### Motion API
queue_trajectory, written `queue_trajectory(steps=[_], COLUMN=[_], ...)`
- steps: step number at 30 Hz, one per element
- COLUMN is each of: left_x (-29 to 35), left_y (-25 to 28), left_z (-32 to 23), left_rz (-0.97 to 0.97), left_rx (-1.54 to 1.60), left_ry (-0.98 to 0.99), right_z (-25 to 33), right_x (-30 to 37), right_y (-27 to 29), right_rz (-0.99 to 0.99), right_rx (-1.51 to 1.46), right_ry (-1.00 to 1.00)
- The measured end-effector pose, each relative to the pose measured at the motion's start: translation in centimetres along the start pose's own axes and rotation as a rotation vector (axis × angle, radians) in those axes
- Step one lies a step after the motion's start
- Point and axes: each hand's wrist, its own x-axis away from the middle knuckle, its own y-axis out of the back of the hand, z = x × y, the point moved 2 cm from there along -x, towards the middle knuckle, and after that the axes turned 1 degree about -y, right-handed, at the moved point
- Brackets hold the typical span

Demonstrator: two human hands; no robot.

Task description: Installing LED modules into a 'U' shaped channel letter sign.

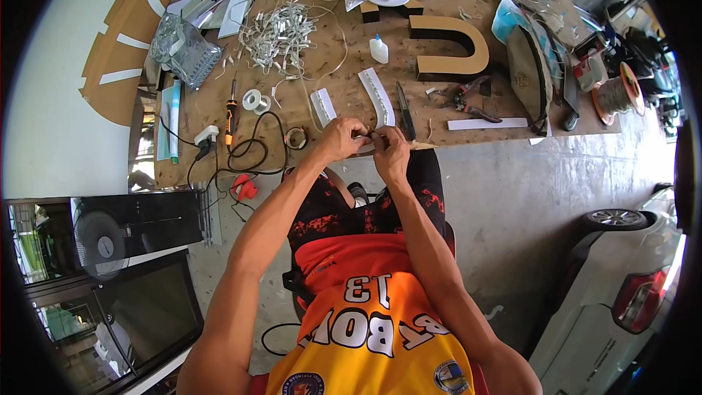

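My left hand [342,139] and my right hand [392,152] meet at the near edge of the wooden table. Their fingertips are pinched together around something small and dark, too small to name. Under and beyond the fingers lies a white curved letter piece, with its long arm [376,95] and a short arm [322,107] showing and small modules along it; my hands cover much of the bend between. A dark, narrow pointed tool [405,111] rests just right of it. Left of my left hand sits a roll of tape [296,137].
Further left are a soldering iron [231,117], a solder spool [255,101] and looping black cables. Beyond stand a pile of white wired modules [281,36], a glue bottle [378,50] and a brown U-shaped letter [475,47]. Pliers [479,113] and a pouch [528,77] lie right.
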Motion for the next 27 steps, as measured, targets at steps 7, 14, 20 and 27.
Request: queue_trajectory(steps=[7,14,20,27], left_x=[0.7,0.1,-1.4,-3.7], left_y=[0.9,1.5,0.5,1.7], left_z=[-1.4,-2.1,-1.2,-3.4], left_rz=[-0.212,0.014,0.02,0.266], left_rx=[-0.099,-0.392,-0.42,-0.587], left_ry=[-0.342,-0.498,-0.384,-0.059], right_z=[0.7,1.0,0.8,2.3], right_x=[-0.6,0.1,2.3,4.3], right_y=[0.2,0.9,0.7,-0.6], right_rz=[-0.149,-0.119,-0.122,-0.018], right_rx=[-0.064,-0.2,-0.215,0.098], right_ry=[0.171,0.1,0.179,0.369])
